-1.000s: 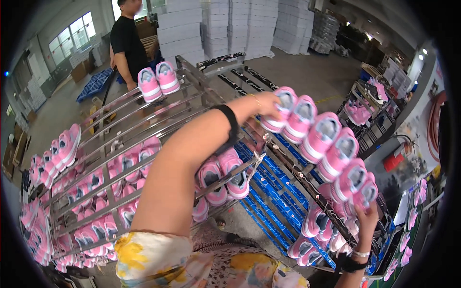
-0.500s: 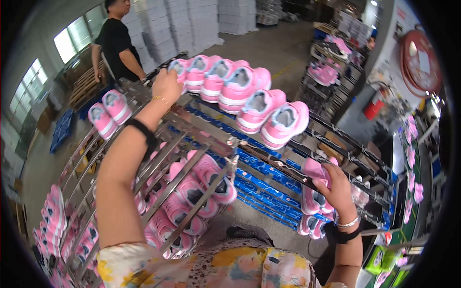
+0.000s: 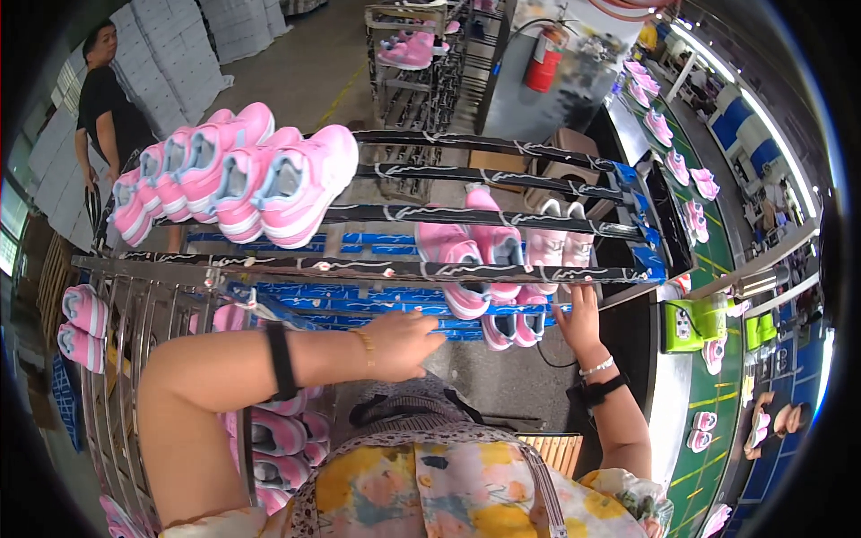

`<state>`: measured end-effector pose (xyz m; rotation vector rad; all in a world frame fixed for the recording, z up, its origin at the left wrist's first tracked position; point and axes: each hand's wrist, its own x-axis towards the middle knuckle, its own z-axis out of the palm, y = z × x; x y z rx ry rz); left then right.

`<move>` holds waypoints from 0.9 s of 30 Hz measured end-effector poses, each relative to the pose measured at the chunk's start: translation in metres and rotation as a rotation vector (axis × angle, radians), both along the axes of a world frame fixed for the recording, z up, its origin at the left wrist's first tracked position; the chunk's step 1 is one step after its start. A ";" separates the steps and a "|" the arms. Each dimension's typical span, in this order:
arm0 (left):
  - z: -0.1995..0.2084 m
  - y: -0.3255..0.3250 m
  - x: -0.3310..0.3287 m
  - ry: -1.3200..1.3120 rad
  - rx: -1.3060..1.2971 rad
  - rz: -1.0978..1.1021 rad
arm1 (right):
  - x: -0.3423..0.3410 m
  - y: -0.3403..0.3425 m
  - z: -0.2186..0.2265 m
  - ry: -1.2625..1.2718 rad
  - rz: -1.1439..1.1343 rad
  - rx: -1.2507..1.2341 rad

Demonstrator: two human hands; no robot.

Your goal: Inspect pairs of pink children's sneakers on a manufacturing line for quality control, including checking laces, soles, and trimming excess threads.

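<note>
My left hand (image 3: 404, 345) hangs in front of the rack, holding nothing, with its fingers loosely stretched to the right. My right hand (image 3: 581, 321) reaches up below the front bar, fingers apart, close to a pair of pale pink sneakers (image 3: 556, 247) on the shelf under the top bars. Left of that pair stand pink sneakers (image 3: 462, 269), partly behind the bar, with another pair (image 3: 513, 329) lower down. On the rack's (image 3: 430, 267) top bars, at the left, several pink sneakers (image 3: 296, 188) stand in a row.
At left, a metal rack (image 3: 126, 394) holds more pink sneakers (image 3: 278, 435). To the right, a green conveyor (image 3: 708, 394) carries sneakers beside a bright green device (image 3: 682, 327). A person in black (image 3: 112, 108) stands far left. A red fire extinguisher (image 3: 543, 61) hangs ahead.
My view has turned right. My left hand has come off the top row of sneakers and down toward my body. My right hand has left the pink sneaker it was at and is beside the pale pair.
</note>
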<state>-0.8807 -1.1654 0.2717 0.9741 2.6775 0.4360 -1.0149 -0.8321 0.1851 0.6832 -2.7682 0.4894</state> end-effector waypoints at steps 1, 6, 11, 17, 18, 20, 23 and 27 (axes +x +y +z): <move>-0.014 0.021 -0.010 0.029 -0.025 0.090 | -0.020 0.019 -0.025 0.005 -0.090 0.074; -0.069 0.105 -0.081 0.237 -0.070 0.442 | -0.118 0.032 -0.081 0.384 -0.092 0.384; -0.111 0.143 -0.151 -0.018 -0.056 0.646 | -0.217 0.088 -0.115 -0.365 -0.131 0.087; -0.171 0.109 -0.153 0.024 -0.013 0.804 | -0.245 0.042 -0.205 -0.396 0.196 -0.320; -0.175 0.104 -0.152 0.031 0.015 0.777 | -0.253 0.072 -0.222 -0.403 0.196 -0.389; -0.182 0.082 -0.145 0.036 0.059 0.760 | -0.283 0.047 -0.243 -0.439 0.229 -0.525; -0.186 0.069 -0.134 0.044 0.098 0.763 | -0.237 0.052 -0.293 -0.507 0.272 -0.730; -0.145 0.020 -0.117 -0.130 -0.021 0.691 | -0.231 0.013 -0.300 -0.519 0.219 -1.001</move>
